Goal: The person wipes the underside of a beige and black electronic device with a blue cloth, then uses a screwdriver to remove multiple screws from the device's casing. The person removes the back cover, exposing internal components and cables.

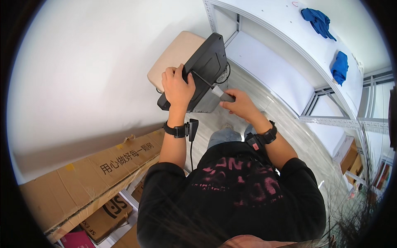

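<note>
My left hand (178,87) grips the near edge of a dark grey flat device (204,68), which is tilted up over a beige stool (175,53). My right hand (240,104) is closed on the grey handle of a screwdriver (219,93). Its thin shaft runs up and left, and the tip touches the device's dark panel close to my left fingers. A black band sits on each wrist, and a small black unit with a cable hangs from the left one (192,126).
A white metal shelf rack (285,53) stands to the right, with two blue cloths (318,20) on its top board. Flattened cardboard boxes (95,173) lie at the lower left against a white wall. Grey floor lies under my legs.
</note>
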Demonstrator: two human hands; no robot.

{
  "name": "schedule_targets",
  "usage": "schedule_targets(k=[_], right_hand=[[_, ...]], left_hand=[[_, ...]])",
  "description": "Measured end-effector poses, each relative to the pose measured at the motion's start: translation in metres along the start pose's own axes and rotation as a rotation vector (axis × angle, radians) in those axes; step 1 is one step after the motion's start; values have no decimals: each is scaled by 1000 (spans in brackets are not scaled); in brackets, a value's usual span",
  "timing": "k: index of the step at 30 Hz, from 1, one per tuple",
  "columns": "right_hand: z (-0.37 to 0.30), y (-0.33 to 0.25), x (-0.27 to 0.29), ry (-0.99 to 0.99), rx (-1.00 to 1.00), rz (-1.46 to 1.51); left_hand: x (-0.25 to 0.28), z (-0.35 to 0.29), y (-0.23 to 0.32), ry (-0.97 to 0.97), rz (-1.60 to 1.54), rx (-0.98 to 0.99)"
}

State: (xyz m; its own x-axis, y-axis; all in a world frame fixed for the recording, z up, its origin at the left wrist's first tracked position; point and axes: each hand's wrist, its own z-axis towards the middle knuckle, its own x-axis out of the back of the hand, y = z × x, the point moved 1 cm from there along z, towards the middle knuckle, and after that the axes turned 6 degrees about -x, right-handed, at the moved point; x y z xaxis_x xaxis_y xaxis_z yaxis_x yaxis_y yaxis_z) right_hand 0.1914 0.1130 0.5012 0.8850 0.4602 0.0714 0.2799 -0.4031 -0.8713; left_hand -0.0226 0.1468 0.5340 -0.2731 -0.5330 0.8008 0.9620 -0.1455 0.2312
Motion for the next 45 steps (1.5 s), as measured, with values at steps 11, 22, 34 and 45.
schedule_targets(k=[11, 22, 34, 45], right_hand=[[0, 7, 1, 157, 57, -31], [3, -3, 5, -12, -78, -65], [1, 4, 2, 269, 198, -237], [0, 17, 12, 191, 168, -125]], left_hand=[[2, 3, 2, -2, 17, 25], [2, 3, 0, 3, 13, 27], [2, 6, 0, -10, 9, 32], [5, 4, 2, -22, -2, 25]])
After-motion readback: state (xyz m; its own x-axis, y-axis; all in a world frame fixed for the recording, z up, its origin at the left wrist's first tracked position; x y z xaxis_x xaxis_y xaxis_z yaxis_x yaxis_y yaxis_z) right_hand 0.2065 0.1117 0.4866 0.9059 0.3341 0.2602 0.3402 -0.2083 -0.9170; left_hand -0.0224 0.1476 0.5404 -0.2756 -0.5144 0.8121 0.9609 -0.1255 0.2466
